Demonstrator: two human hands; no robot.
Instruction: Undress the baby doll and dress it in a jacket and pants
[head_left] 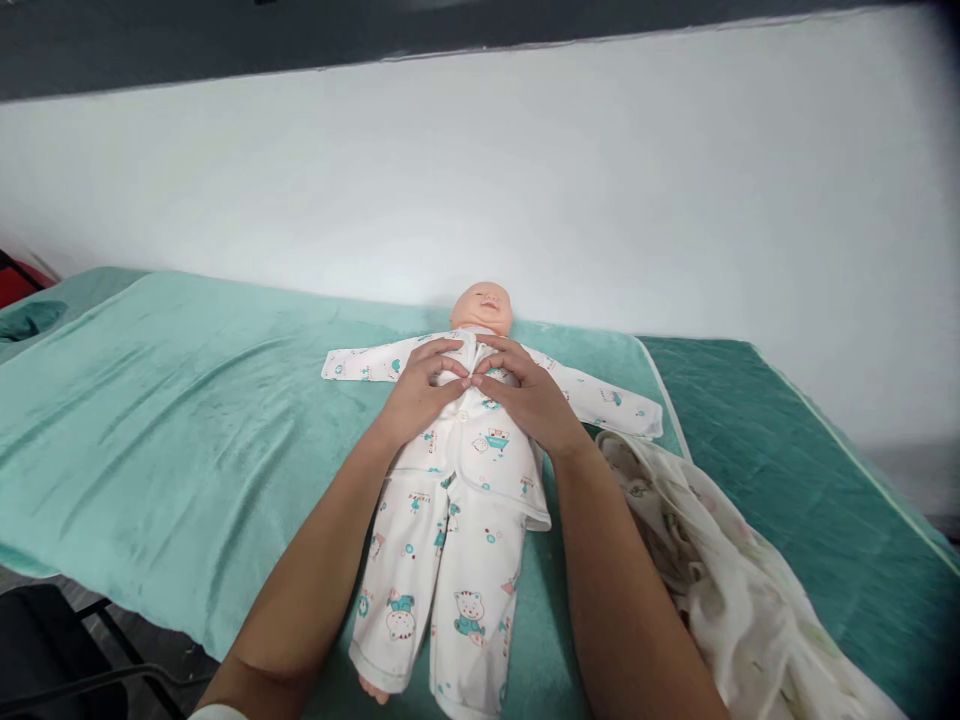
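Note:
A baby doll (484,302) lies on its back, head toward the wall. It wears a white printed jacket (495,450) and matching white trousers (397,590). At the doll's chest, my left hand (427,385) pinches the jacket's front edge between thumb and fingers. My right hand (525,385) pinches the other side of the opening, its fingertips meeting those of the left. What lies right between the fingertips is hidden. Below them a button (463,415) shows on the jacket front. Both sleeves stretch out sideways, and some toes stick out of one trouser leg.
A light green cover (187,400) spreads under the doll over a bed. To the right lie a crumpled white cloth (742,560) and a darker green quilted pad (750,430). The white wall (480,180) borders the far side. A black object (45,640) stands at lower left.

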